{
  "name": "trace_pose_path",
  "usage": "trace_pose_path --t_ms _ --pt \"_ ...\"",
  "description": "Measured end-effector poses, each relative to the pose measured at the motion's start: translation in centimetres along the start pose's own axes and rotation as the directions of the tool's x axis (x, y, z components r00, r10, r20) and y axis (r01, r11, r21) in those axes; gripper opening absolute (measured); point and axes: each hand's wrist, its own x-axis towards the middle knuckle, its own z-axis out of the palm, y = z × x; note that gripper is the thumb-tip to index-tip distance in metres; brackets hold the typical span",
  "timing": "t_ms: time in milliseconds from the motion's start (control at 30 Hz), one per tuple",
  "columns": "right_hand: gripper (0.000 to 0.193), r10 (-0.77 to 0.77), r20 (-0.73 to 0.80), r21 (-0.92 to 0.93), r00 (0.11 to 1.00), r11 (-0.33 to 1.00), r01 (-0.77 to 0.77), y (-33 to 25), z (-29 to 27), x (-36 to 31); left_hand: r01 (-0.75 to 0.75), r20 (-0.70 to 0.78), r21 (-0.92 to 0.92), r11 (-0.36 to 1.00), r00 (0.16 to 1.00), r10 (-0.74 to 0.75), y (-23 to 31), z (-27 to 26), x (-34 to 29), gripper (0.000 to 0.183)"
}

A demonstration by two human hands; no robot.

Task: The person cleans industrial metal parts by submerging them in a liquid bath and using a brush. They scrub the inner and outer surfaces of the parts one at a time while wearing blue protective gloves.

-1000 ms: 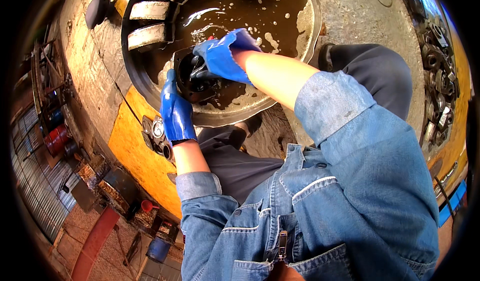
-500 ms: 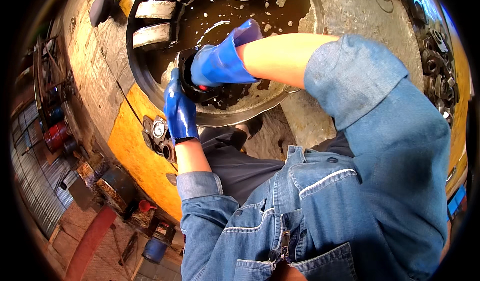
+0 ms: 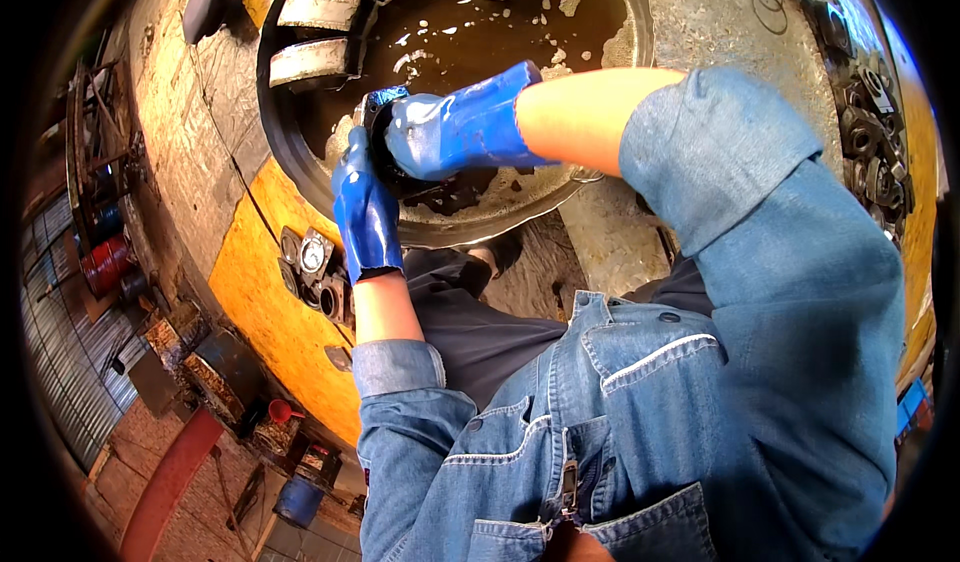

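Both my hands wear blue rubber gloves and work over a round metal basin (image 3: 640,37) of brown liquid. My left hand (image 3: 367,212) is closed on the near left side of a dark, hollow metal part (image 3: 377,122), which is tilted at the basin's near left rim. My right hand (image 3: 420,140) reaches in from the right with its fingers curled at the part's opening. Those fingertips are hidden, and so is anything in them. Pale-faced metal blocks (image 3: 318,10) lie in the basin beyond the part.
Several small metal parts (image 3: 318,272) lie on a yellow board (image 3: 255,252) to the left of my forearm. More dark parts (image 3: 870,142) are heaped at the far right. A dark rounded object (image 3: 205,10) stands left of the basin, and a wire ring (image 3: 768,12) lies at its right.
My right hand has shifted slightly down and right and turned at the part's opening. The part's far edge now shows a blue sheen. A red spot under the right hand is no longer visible.
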Motion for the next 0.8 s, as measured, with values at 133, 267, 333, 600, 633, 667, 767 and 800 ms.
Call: trace_pose_path --t_ms 133,267,333,600,633,667,767,800 --pt "0.022 0.384 0.141 -0.016 0.912 0.922 -0.386 -2.1 -0.6 0.9 0.033 -0.025 0.050 0.998 0.999 -0.032 -0.1 -0.2 0.5 0.051" --pt "0.025 0.429 0.253 -0.035 0.867 0.900 -0.435 -1.2 -0.6 1.6 0.060 -0.001 0.034 0.998 0.998 -0.060 -0.1 -0.1 0.9 0.050" --pt "0.028 0.492 0.313 0.341 0.812 0.740 -0.580 -0.9 -3.1 0.2 0.111 -0.081 0.069 0.991 0.991 -0.105 0.4 0.1 0.4 0.049" --pt "0.032 0.567 -0.143 0.655 0.811 0.669 -0.352 1.6 2.8 -4.0 0.029 -0.022 0.320 0.947 0.999 -0.023 0.2 -0.9 1.2 0.054" --pt "0.030 0.666 -0.096 0.953 0.740 0.276 -0.125 2.6 5.8 -2.3 0.006 0.018 0.314 0.949 1.000 -0.012 0.1 -0.8 1.0 0.056" --pt "0.030 0.754 -0.049 0.989 0.655 -0.053 0.135 3.8 8.6 -0.7 -0.016 0.063 0.306 0.952 0.998 -0.003 0.0 -0.5 1.1 0.058" --pt "0.033 0.690 0.367 0.714 0.624 -0.639 0.287 1.9 5.9 0.1 0.094 -0.063 0.120 0.988 0.994 -0.087 0.3 -0.6 0.4 0.058" --pt "0.034 0.747 0.228 0.895 0.625 -0.414 0.168 2.2 6.2 -0.3 0.064 -0.057 0.140 0.988 0.997 -0.056 0.2 -0.3 0.5 0.059"
